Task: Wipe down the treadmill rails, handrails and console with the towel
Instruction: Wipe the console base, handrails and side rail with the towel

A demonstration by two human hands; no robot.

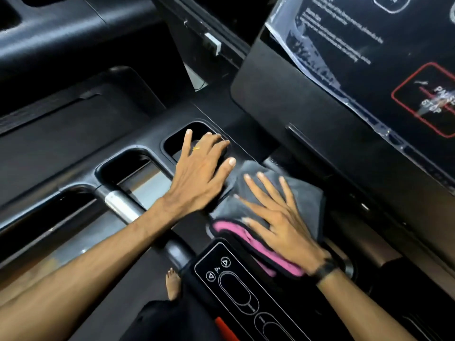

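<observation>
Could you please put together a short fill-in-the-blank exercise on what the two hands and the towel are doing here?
1. The right hand presses flat on the grey towel with a ____ underside.
2. The left hand rests bare beside a recessed black ____ in the console.
3. The towel lies just above the black control panel with white ____ buttons.

Missing words: pink; pocket; arrow

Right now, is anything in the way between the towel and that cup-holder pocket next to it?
Yes. The left hand lies flat over the pocket's near edge, directly between it and the towel pressed under the right hand. Nothing else visible blocks the way.
</observation>
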